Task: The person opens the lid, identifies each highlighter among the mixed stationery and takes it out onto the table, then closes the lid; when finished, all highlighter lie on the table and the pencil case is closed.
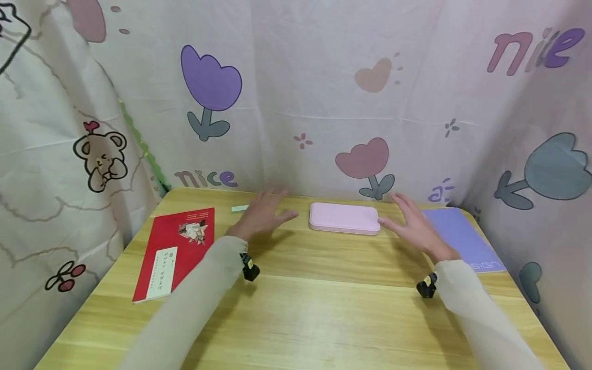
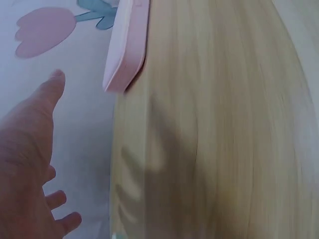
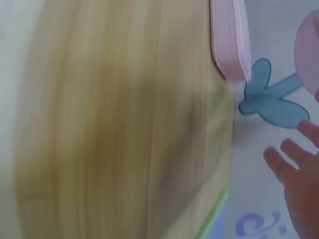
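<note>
A pink rounded case (image 1: 344, 218) lies flat near the back edge of the wooden table. To its left my left hand (image 1: 262, 215) hovers with the fingers spread and the thumb pointing toward the case, holding nothing. My right hand (image 1: 418, 228) is raised at the case's right end, fingers extended and apart. Its thumb looks close to the case in the head view, but a gap shows in the right wrist view. One end of the case (image 2: 128, 59) appears in the left wrist view, and the other end (image 3: 232, 47) in the right wrist view.
A red booklet (image 1: 189, 241) with a white label lies on the left of the table (image 1: 314, 318). A purple notebook (image 1: 464, 239) rests at the right, partly behind my right hand. A small pale green strip (image 1: 239, 208) sits beside my left hand. Printed curtains (image 1: 287, 92) surround the table.
</note>
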Tool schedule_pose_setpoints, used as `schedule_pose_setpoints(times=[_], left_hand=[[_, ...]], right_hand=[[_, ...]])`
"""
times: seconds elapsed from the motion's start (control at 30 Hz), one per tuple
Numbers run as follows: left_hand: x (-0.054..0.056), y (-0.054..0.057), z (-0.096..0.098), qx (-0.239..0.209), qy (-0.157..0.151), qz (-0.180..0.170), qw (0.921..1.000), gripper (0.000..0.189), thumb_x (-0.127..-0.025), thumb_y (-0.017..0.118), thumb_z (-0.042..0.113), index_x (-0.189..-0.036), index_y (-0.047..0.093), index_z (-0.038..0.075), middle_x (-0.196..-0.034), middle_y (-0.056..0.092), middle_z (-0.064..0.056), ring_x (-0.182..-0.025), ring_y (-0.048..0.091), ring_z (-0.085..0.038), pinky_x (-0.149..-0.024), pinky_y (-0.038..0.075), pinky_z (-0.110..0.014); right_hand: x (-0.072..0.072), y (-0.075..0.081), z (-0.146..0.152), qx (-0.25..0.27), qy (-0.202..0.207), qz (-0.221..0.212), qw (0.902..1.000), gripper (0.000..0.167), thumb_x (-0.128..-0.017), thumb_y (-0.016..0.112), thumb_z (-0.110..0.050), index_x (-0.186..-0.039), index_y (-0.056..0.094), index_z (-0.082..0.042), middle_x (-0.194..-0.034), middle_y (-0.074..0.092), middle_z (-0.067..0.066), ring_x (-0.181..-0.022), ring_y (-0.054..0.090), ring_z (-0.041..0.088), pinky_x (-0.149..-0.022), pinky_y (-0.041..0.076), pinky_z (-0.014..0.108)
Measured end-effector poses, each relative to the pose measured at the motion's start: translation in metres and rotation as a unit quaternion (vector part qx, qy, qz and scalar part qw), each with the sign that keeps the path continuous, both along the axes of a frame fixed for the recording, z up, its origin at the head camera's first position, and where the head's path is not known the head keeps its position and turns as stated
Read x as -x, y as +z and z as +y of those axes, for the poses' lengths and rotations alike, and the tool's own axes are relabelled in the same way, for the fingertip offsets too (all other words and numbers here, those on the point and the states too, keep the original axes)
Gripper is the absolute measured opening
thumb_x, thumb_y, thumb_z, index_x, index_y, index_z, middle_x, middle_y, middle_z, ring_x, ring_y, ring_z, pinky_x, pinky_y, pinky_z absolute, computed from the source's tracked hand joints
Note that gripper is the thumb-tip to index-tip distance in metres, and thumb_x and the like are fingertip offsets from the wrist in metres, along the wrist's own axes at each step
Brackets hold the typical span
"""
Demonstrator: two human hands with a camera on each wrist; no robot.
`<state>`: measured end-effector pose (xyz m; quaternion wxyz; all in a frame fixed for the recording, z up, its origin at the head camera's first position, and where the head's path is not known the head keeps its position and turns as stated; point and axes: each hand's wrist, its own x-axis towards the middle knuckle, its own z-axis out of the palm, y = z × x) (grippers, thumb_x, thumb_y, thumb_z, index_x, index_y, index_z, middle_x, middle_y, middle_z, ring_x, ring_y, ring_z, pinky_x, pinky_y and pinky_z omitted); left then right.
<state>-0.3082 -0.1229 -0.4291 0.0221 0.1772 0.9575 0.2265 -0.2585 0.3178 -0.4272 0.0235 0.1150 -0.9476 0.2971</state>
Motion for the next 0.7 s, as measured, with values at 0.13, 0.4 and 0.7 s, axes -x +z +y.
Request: schedule_pose_setpoints(times=[0.13, 0.4, 0.7], left_hand=[[0.003, -0.006, 0.021, -0.03, -0.019, -0.013, 0.9993, 0.089, -0.102, 0.065, 0.067, -0.172, 0.034, 0.023, -0.181, 0.023, -0.015, -0.167, 0.019, -0.043, -0.131, 0.025, -0.072], [0.014, -0.025, 0.054, -0.101, -0.094, -0.058, 0.9887, 0.087, -0.103, 0.074, 0.049, -0.173, 0.031, 0.022, -0.181, 0.021, -0.012, -0.168, 0.018, -0.038, -0.132, 0.027, -0.067], [0.016, -0.036, 0.07, -0.093, -0.093, -0.079, 0.9881, 0.079, -0.102, 0.079, 0.04, -0.169, 0.043, 0.018, -0.179, 0.031, -0.011, -0.167, 0.026, -0.032, -0.137, 0.025, -0.053]], right_hand=[[0.011, -0.008, -0.012, 0.045, 0.022, -0.013, 0.9987, 0.092, -0.105, 0.069, -0.053, -0.176, 0.021, -0.019, -0.182, 0.013, 0.021, -0.164, 0.02, 0.052, -0.124, 0.027, 0.08], [0.024, -0.026, -0.023, 0.053, 0.049, -0.021, 0.9971, 0.091, -0.1, 0.079, -0.044, -0.172, 0.032, -0.013, -0.179, 0.018, 0.027, -0.164, 0.019, 0.052, -0.128, 0.022, 0.077], [0.029, -0.039, -0.032, 0.05, 0.062, -0.023, 0.9965, 0.077, -0.096, 0.085, -0.034, -0.16, 0.053, -0.005, -0.177, 0.025, 0.028, -0.162, 0.022, 0.056, -0.13, 0.02, 0.075]])
